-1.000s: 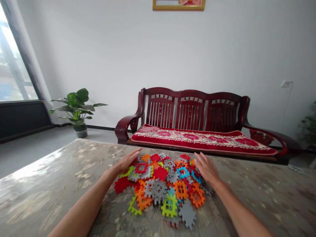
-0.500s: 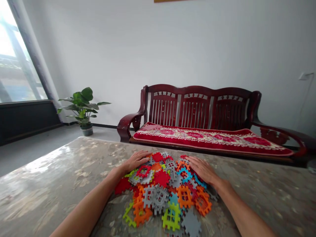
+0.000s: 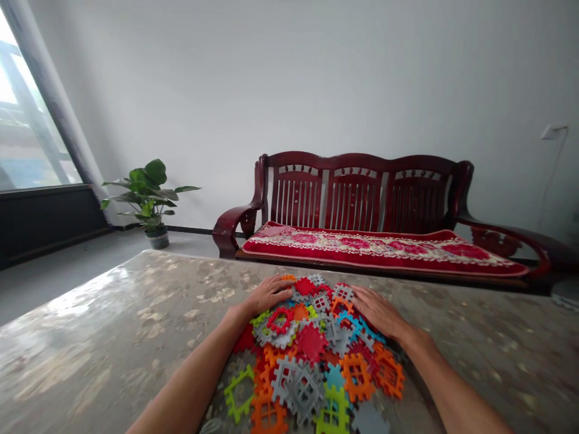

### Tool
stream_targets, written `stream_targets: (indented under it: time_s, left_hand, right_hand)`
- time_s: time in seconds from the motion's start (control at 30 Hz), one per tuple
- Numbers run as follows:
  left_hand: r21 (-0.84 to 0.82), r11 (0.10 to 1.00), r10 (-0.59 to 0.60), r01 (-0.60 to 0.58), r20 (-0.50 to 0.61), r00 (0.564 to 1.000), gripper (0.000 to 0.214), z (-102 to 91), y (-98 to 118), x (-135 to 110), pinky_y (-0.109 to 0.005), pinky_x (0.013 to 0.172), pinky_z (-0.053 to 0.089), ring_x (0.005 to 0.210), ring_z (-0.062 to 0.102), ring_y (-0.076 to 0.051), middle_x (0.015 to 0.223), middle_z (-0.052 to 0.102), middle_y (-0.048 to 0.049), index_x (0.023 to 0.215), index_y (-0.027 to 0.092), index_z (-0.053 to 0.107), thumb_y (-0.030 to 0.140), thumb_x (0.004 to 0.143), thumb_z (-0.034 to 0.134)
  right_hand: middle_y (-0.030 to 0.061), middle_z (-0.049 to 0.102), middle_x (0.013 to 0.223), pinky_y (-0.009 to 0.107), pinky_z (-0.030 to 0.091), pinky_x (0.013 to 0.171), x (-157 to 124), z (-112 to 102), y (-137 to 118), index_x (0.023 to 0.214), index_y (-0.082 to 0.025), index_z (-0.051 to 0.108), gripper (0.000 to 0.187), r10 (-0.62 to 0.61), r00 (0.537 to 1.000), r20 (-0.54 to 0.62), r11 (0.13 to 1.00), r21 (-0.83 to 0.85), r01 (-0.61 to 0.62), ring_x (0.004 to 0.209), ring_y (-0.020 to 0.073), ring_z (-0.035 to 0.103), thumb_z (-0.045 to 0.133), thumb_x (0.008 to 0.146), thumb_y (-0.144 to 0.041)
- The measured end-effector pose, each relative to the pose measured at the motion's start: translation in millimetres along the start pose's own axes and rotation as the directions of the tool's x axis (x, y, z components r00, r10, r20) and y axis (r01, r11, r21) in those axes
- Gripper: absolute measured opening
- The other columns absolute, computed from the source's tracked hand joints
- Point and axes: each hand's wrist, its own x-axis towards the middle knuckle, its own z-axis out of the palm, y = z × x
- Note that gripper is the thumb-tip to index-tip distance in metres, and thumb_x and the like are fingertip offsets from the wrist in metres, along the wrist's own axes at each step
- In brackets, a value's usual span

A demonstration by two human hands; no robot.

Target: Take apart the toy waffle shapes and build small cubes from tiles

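A loose pile of flat plastic interlocking tiles in red, grey, orange, lime green and blue lies on the table between my hands. My left hand rests against the pile's far left side, palm down, fingers stretched over the edge pieces. Along the far right side lies my right hand, fingers extended beside a grey window tile and blue frame tiles. Neither hand grips a piece. Closer to me are a lime green frame, an orange window tile and a grey window tile.
The table has a glossy floral cover. Behind it stands a dark red wooden bench with a red floral cushion. A potted plant stands on the floor at left, near a window.
Both hands stay against the pile's sides. The left hand and the pieces have shifted right, and the nearer pieces sit lower in view. The camera view has also shifted slightly.
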Motion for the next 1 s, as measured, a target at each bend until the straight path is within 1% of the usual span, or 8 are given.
stream_targets:
  time_s: [0.17, 0.37, 0.47, 0.6, 0.73, 0.8, 0.87, 1.0]
  left_hand:
    - [0.022, 1.000, 0.005, -0.005, -0.015, 1.000, 0.047, 13.2, 13.3, 7.7, -0.040, 0.118, 0.023, 0.137, 0.040, -0.025, 0.140, 0.057, 0.0002, 0.130, 0.031, 0.061, 0.053, 0.092, 0.044]
    - [0.050, 0.998, 0.030, -0.028, -0.041, 0.999, 0.047, 28.4, 27.2, 14.1, -0.041, 0.116, 0.027, 0.129, 0.047, -0.024, 0.135, 0.061, -0.0011, 0.128, 0.031, 0.062, 0.054, 0.092, 0.042]
    - [0.049, 0.999, 0.018, -0.015, -0.064, 0.998, 0.050, 35.1, 31.0, 16.0, -0.044, 0.115, 0.027, 0.129, 0.048, -0.026, 0.133, 0.063, -0.0027, 0.128, 0.029, 0.062, 0.056, 0.092, 0.039]
    - [0.045, 0.999, -0.020, 0.023, -0.067, 0.998, 0.048, 42.4, 38.0, 16.6, -0.044, 0.117, 0.025, 0.129, 0.049, -0.025, 0.133, 0.063, -0.0019, 0.127, 0.029, 0.063, 0.054, 0.092, 0.040]
    - [0.023, 0.997, -0.070, 0.072, -0.103, 0.992, 0.051, 43.7, 45.8, 11.6, -0.043, 0.115, 0.030, 0.131, 0.048, -0.026, 0.139, 0.059, -0.0052, 0.131, 0.026, 0.060, 0.053, 0.092, 0.042]
    - [-0.039, 0.993, -0.113, 0.108, -0.134, 0.985, 0.055, 41.1, 48.0, 5.0, -0.043, 0.115, 0.030, 0.137, 0.042, -0.026, 0.146, 0.051, -0.0080, 0.136, 0.022, 0.055, 0.052, 0.092, 0.040]
    - [-0.153, 0.977, -0.176, 0.149, -0.176, 0.969, 0.058, 37.2, 48.9, -4.4, -0.042, 0.117, 0.027, 0.141, 0.036, -0.025, 0.150, 0.046, -0.0094, 0.139, 0.018, 0.052, 0.050, 0.093, 0.037]
    - [-0.341, 0.924, -0.251, 0.173, -0.200, 0.947, 0.060, 30.3, 49.3, -27.6, -0.040, 0.118, 0.028, 0.139, 0.041, -0.023, 0.149, 0.048, -0.0070, 0.138, 0.018, 0.053, 0.053, 0.093, 0.035]
  right_hand:
    - [0.0035, 0.053, 0.143, 0.044, 0.028, 0.116, -13.9, -9.0, 6.3, 0.130, -0.027, 0.061, 0.056, 0.006, 1.000, -0.030, 0.999, 0.032, -0.005, 0.135, 0.0247, 0.044, 0.036, 0.091, -0.059]
    - [0.0035, 0.054, 0.142, 0.044, 0.028, 0.116, -26.0, -14.8, 14.4, 0.129, -0.027, 0.062, 0.054, 0.041, 0.997, -0.058, 0.998, 0.057, -0.038, 0.134, 0.0250, 0.045, 0.039, 0.091, -0.057]
    - [0.0048, 0.055, 0.141, 0.044, 0.028, 0.116, -30.2, -17.6, 12.9, 0.129, -0.026, 0.062, 0.056, 0.046, 0.996, -0.071, 0.997, 0.068, -0.041, 0.132, 0.0255, 0.046, 0.037, 0.091, -0.057]
    - [0.0060, 0.053, 0.142, 0.045, 0.028, 0.116, -36.5, -23.0, 12.1, 0.129, -0.024, 0.062, 0.059, 0.073, 0.995, -0.070, 0.991, 0.114, -0.065, 0.133, 0.0259, 0.046, 0.035, 0.090, -0.059]
    - [0.0061, 0.054, 0.142, 0.046, 0.025, 0.118, -50.6, -28.2, 24.8, 0.127, -0.024, 0.063, 0.062, 0.167, 0.970, -0.179, 0.978, 0.156, -0.139, 0.135, 0.0249, 0.044, 0.030, 0.089, -0.060]
    - [0.0074, 0.057, 0.138, 0.046, 0.026, 0.118, -60.9, -28.1, 34.8, 0.124, -0.022, 0.065, 0.064, 0.215, 0.944, -0.251, 0.968, 0.181, -0.173, 0.134, 0.0251, 0.045, 0.029, 0.088, -0.061]
    - [0.0082, 0.061, 0.133, 0.046, 0.028, 0.117, -71.1, -25.0, 43.2, 0.120, -0.022, 0.067, 0.064, 0.256, 0.922, -0.291, 0.956, 0.217, -0.197, 0.131, 0.0254, 0.048, 0.029, 0.088, -0.061]
    - [0.0098, 0.062, 0.131, 0.046, 0.030, 0.116, -83.2, -12.7, 45.5, 0.117, -0.020, 0.068, 0.064, 0.259, 0.916, -0.306, 0.948, 0.264, -0.180, 0.129, 0.0260, 0.050, 0.030, 0.087, -0.062]
